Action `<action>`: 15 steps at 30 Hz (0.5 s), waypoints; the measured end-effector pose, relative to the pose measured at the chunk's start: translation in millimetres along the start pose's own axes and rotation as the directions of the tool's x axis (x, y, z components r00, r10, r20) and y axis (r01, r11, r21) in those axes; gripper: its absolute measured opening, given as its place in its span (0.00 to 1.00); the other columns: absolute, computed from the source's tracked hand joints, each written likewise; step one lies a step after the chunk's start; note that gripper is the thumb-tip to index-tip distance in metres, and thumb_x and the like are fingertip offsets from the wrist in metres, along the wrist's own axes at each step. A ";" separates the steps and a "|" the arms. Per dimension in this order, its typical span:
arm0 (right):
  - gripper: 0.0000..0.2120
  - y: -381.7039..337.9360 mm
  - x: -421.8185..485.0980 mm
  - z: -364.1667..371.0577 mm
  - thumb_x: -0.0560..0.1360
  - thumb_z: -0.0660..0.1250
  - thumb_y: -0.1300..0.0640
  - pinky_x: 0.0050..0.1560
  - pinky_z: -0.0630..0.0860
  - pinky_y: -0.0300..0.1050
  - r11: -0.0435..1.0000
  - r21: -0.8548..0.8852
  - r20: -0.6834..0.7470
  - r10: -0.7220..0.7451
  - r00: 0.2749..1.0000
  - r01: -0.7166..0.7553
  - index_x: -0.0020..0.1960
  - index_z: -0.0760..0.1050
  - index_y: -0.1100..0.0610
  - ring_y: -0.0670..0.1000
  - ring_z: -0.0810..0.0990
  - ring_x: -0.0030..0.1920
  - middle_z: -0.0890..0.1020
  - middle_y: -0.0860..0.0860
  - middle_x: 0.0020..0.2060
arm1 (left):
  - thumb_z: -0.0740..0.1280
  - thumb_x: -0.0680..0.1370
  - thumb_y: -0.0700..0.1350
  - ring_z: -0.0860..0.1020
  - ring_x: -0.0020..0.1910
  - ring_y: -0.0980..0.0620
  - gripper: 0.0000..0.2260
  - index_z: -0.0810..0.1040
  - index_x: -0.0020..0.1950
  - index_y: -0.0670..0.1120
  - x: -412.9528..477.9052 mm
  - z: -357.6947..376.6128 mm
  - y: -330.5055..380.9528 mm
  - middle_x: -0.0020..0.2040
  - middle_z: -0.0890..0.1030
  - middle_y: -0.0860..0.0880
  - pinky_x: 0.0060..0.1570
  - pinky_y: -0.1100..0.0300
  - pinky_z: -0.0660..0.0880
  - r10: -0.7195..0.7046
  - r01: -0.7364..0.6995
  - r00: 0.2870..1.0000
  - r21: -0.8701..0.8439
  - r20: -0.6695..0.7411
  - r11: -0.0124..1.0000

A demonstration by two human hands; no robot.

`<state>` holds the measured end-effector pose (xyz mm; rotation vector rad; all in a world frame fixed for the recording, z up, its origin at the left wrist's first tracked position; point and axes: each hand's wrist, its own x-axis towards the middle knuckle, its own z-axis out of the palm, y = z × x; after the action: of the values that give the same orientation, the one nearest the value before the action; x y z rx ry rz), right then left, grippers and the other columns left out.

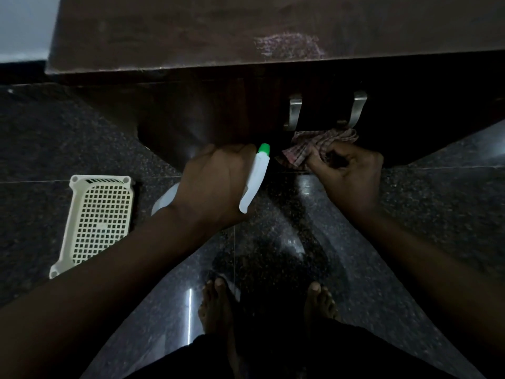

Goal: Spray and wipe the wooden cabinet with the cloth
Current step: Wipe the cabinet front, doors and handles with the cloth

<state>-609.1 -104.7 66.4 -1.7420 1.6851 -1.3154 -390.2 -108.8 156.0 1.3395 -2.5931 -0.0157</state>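
The dark wooden cabinet stands in front of me, seen from above, with two metal handles on its front. My left hand grips a white spray bottle with a green nozzle that points at the cabinet front. My right hand holds a bunched checked cloth against the lower cabinet front, just under the right handle. A pale smeared patch shows on the cabinet top.
A white plastic mesh basket lies on the dark speckled floor to the left. My bare feet stand on the glossy floor below the hands. A pale wall shows at the top left.
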 end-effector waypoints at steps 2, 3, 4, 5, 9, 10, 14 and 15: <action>0.16 -2.1 -1.5 0.5 0.76 0.72 0.57 0.35 0.63 0.28 1.000 -0.006 0.015 -0.023 1.000 0.023 0.31 0.72 0.54 0.35 0.71 0.29 0.74 0.45 0.26 | 0.63 0.67 0.42 0.69 0.22 0.46 0.05 0.66 0.37 0.47 1.3 -4.0 3.5 0.27 0.73 0.49 0.27 0.61 0.62 0.021 -0.021 1.000 0.000 0.004 1.000; 0.15 -2.0 -1.3 0.9 0.76 0.72 0.58 0.35 0.65 0.28 1.000 0.001 0.014 -0.029 0.999 0.029 0.32 0.74 0.55 0.35 0.72 0.30 0.75 0.47 0.27 | 0.62 0.67 0.42 0.69 0.22 0.45 0.04 0.67 0.36 0.47 2.5 -5.9 5.4 0.27 0.73 0.49 0.28 0.61 0.62 0.028 -0.028 1.000 -0.004 0.013 1.000; 0.15 -1.8 -0.5 1.1 0.76 0.72 0.58 0.35 0.66 0.30 1.000 0.007 0.010 -0.029 1.000 0.029 0.32 0.75 0.57 0.37 0.72 0.30 0.76 0.48 0.27 | 0.62 0.66 0.43 0.69 0.22 0.45 0.04 0.67 0.36 0.46 3.9 -7.6 7.5 0.27 0.73 0.48 0.28 0.62 0.61 0.030 -0.030 0.999 0.001 0.023 1.000; 0.16 -1.9 0.4 1.3 0.76 0.72 0.58 0.34 0.67 0.33 1.000 0.012 0.005 -0.025 1.000 0.025 0.31 0.74 0.58 0.40 0.73 0.29 0.76 0.50 0.26 | 0.62 0.66 0.43 0.70 0.23 0.44 0.03 0.69 0.37 0.46 4.9 -9.1 9.7 0.27 0.73 0.48 0.29 0.62 0.61 0.025 -0.026 0.998 0.020 0.049 0.999; 0.17 -12.1 3.0 1.4 0.76 0.72 0.59 0.34 0.65 0.33 0.999 0.048 -0.007 -0.017 1.000 0.018 0.32 0.70 0.52 0.37 0.69 0.29 0.71 0.40 0.27 | 0.63 0.67 0.46 0.72 0.26 0.43 0.04 0.71 0.40 0.47 3.3 -8.3 13.2 0.30 0.74 0.48 0.31 0.60 0.60 -0.085 0.078 0.982 0.046 0.170 0.996; 0.17 -16.6 3.2 1.0 0.76 0.72 0.59 0.35 0.64 0.32 0.998 0.061 -0.011 -0.023 1.000 0.023 0.33 0.69 0.51 0.37 0.69 0.29 0.71 0.39 0.27 | 0.64 0.66 0.45 0.71 0.25 0.43 0.05 0.71 0.39 0.47 2.8 -9.4 13.9 0.29 0.74 0.48 0.31 0.61 0.59 -0.086 0.081 0.984 0.041 0.157 0.996; 0.18 -36.5 7.9 1.7 0.77 0.71 0.59 0.32 0.68 0.41 0.992 0.113 0.000 -0.063 0.998 0.063 0.30 0.73 0.59 0.47 0.74 0.28 0.74 0.48 0.26 | 0.64 0.65 0.42 0.72 0.24 0.43 0.06 0.72 0.41 0.45 3.8 -18.1 14.0 0.29 0.74 0.47 0.29 0.61 0.61 0.004 -0.011 0.994 0.060 0.111 0.998; 0.18 -43.8 11.3 2.8 0.78 0.71 0.58 0.32 0.70 0.44 0.989 0.129 0.009 -0.073 0.997 0.072 0.31 0.75 0.62 0.49 0.76 0.29 0.76 0.51 0.26 | 0.65 0.64 0.42 0.72 0.25 0.43 0.07 0.73 0.41 0.45 3.9 -19.7 13.0 0.30 0.75 0.47 0.29 0.61 0.62 0.005 -0.010 0.994 0.047 0.111 0.999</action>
<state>-583.9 -106.9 103.9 -1.7482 1.5074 -1.4073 -398.9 -102.5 177.4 1.3827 -2.7060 -0.0273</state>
